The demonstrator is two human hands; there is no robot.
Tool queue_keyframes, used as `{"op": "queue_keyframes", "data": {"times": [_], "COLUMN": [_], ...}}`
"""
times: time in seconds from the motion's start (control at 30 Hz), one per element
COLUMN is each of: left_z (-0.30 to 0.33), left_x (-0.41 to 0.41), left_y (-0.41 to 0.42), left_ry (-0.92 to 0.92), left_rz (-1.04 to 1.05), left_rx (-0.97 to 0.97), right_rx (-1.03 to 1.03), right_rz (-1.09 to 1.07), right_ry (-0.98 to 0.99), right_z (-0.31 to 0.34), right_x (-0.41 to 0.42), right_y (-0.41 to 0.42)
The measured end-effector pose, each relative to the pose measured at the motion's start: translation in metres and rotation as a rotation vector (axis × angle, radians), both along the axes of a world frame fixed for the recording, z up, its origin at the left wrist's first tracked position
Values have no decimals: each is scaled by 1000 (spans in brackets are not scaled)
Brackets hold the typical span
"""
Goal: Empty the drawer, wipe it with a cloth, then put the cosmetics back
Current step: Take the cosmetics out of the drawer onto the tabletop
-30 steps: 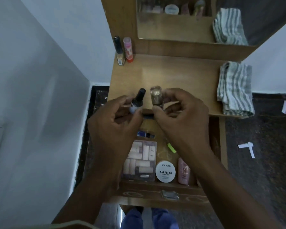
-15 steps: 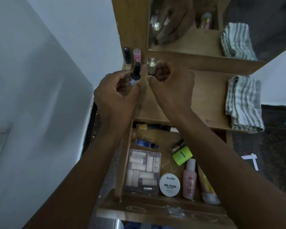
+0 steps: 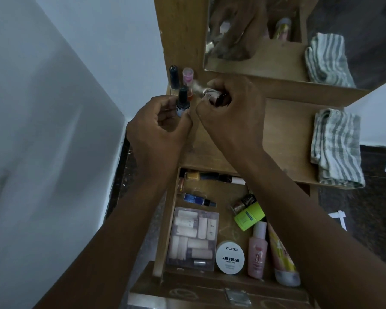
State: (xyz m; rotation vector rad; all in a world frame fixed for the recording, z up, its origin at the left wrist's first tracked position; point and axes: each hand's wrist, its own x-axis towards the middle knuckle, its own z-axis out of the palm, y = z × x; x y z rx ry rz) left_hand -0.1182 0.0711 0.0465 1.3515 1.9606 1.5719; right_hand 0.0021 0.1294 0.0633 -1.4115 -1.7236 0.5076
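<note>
We see a brown wooden desk [image 3: 283, 139] with a mirror [image 3: 276, 56] at 12 o'clock. Below it, at 6 o'clock, the drawer [image 3: 165, 221] is pulled out, and it has cosmetics in it. At 3 o'clock a striped cloth [image 3: 338, 148] lies folded on the desk. Our left hand [image 3: 156, 132] is over the left part of the desk, with its fingers curled around a small dark-capped bottle [image 3: 182, 101] that stands upright. Our right hand [image 3: 230, 112] is just beside it, at its 2 o'clock, and its fingers are clamped on a shiny gold bottle [image 3: 204, 91] that is tilted to the left. In the drawer, a clear box of little tubes [image 3: 193, 238] sits at 7 o'clock. A yellow tube [image 3: 283, 262] lies at 5 o'clock, partly under our right arm. A pink bottle [image 3: 257, 253] lies just beside it. A white round tub [image 3: 230, 257] that says NAIL POLISH sits between the box and the pink bottle. A green jar [image 3: 250, 216] lies above the pink bottle. A little blue bottle [image 3: 198, 199] lies above the clear box. At 11 o'clock on the desk, a black tube [image 3: 173, 76] and a pink tube [image 3: 188, 75] stand side by side, behind the bottles we hold.
</note>
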Motion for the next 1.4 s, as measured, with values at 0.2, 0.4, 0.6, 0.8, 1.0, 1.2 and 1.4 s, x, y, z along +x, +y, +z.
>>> {"op": "queue_keyframes", "data": {"times": [0.2,0.4,0.6,0.8,1.0,1.2,1.4], "left_z": [-6,-16,-26,-21,-18,-3,-6], "left_x": [-1,0,0,4,7,8,26], "left_y": [7,12,19,21,17,-27,-99], "left_ry": [22,86,116,141,135,183,239], "left_rz": [31,63,51,41,41,6,-226], "left_rx": [5,-13,-33,-41,-57,-107,-184], "right_rx": [53,46,32,15,-11,-19,-96], "right_rz": [21,-5,25,24,16,-2,78], "right_ry": [-19,-102,-97,-68,-62,-33,55], "right_z": [4,-5,-9,-12,-12,2,2], "right_x": [-1,-4,-4,-4,2,23,41], "right_y": [3,17,23,23,17,-20,-111]}}
